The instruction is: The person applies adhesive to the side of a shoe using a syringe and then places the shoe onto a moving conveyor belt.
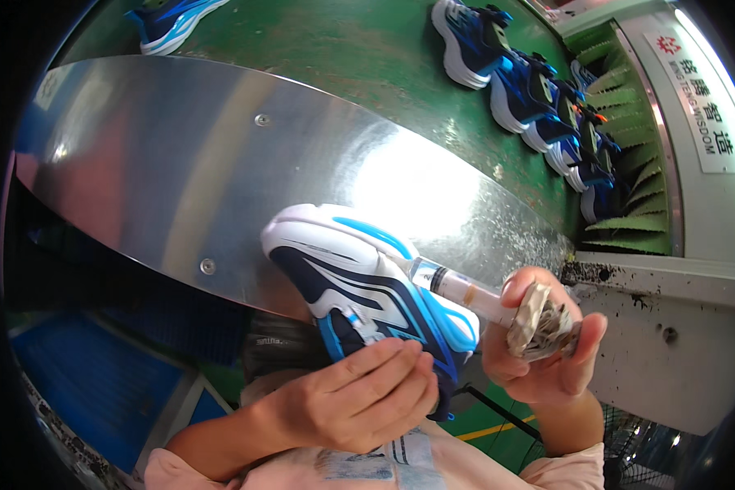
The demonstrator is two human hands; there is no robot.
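Observation:
A blue, navy and white sneaker is tilted on its side over the near edge of the metal ledge, its sole turned up and to the right. My left hand is closed round the shoe's upper near its opening. In my right hand is a clear plastic syringe, its tip at the seam between the white midsole and the blue part of the sole. Crumpled, dirty tape or wrapping covers the plunger end, between my thumb and fingers. The exact spot where the tip meets the shoe is hard to see.
A polished metal ledge runs between me and a green conveyor belt. Several similar sneakers stand in a row at the far right, beside a machine opening with green strip curtains. Another sneaker sits at the far left.

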